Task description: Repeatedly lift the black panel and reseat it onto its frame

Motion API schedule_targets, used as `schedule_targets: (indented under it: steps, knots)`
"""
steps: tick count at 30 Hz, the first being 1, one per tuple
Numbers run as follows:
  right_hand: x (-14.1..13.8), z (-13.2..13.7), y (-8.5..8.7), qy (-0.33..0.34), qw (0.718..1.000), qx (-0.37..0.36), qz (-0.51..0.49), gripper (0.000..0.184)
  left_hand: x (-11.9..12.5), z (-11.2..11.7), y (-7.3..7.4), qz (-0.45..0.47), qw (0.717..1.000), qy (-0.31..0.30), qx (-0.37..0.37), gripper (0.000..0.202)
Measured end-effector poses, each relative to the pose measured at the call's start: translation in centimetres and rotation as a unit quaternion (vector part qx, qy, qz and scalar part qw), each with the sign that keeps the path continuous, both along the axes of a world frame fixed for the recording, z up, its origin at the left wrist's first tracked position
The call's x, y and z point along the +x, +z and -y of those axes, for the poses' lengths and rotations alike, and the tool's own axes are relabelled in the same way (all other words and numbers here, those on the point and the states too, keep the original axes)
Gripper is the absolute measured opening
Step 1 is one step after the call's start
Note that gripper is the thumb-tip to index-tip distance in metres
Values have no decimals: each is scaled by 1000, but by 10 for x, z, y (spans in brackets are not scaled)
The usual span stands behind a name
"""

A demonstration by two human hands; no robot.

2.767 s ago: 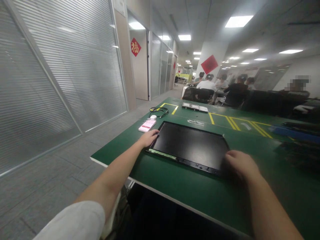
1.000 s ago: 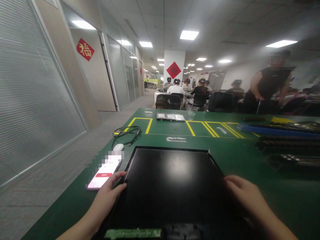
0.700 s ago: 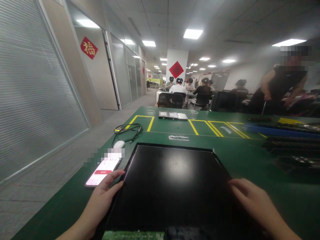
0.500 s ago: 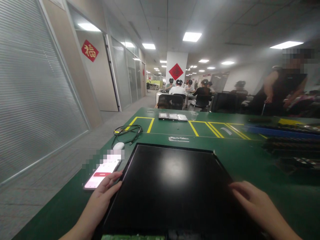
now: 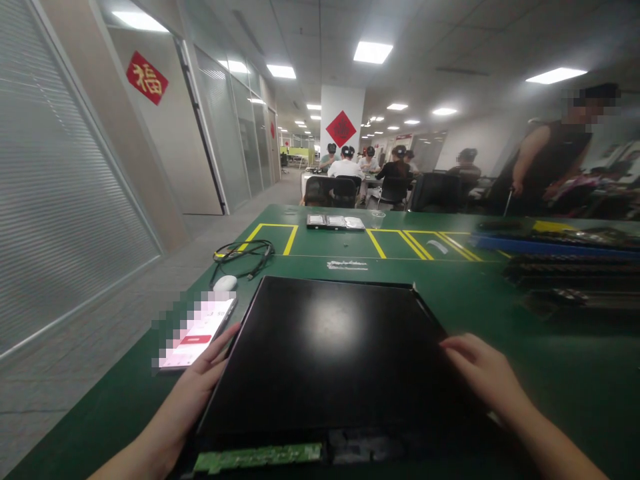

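A large black flat panel [image 5: 325, 353] lies on the green table [image 5: 550, 373] right in front of me, with a green circuit strip [image 5: 257, 457] along its near edge. My left hand [image 5: 197, 387] holds the panel's left edge, thumb on top and fingers curled under the side. My right hand [image 5: 483, 373] grips the right edge with its fingers bent over the rim. A lit phone [image 5: 195, 332] lies just left of the panel, close to my left hand.
A white mouse [image 5: 225, 283] and a coiled black cable [image 5: 245, 255] lie beyond the phone. Small flat parts [image 5: 335, 222] and a clear cup [image 5: 378, 219] sit among yellow floor-tape lines. Dark trays [image 5: 570, 267] fill the right side. A person stands at far right; others sit behind.
Over the frames the view swung round to face the panel squarely. In the last half second the panel came slightly nearer and my hands shifted a little along its side edges.
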State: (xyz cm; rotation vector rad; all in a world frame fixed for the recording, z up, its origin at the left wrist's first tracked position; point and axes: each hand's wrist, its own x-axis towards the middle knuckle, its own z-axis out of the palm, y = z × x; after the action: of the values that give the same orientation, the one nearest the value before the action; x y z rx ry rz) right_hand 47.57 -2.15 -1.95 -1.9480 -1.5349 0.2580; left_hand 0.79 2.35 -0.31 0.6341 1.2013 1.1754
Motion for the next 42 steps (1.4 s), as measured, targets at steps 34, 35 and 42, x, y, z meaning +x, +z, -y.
schedule_targets:
  steps: [34,35,42]
  knots:
    - [3,4,7,-8,999,-8,38,33,0,20,22,-84,993,-60,51,77]
    - [3,3,7,-10,999,-7,34,33,-1,19,21,-86,993,-64,58,77]
    - [1,3,14,-93,993,-31,-60,51,-5,17,18,-58,993,-83,65,85]
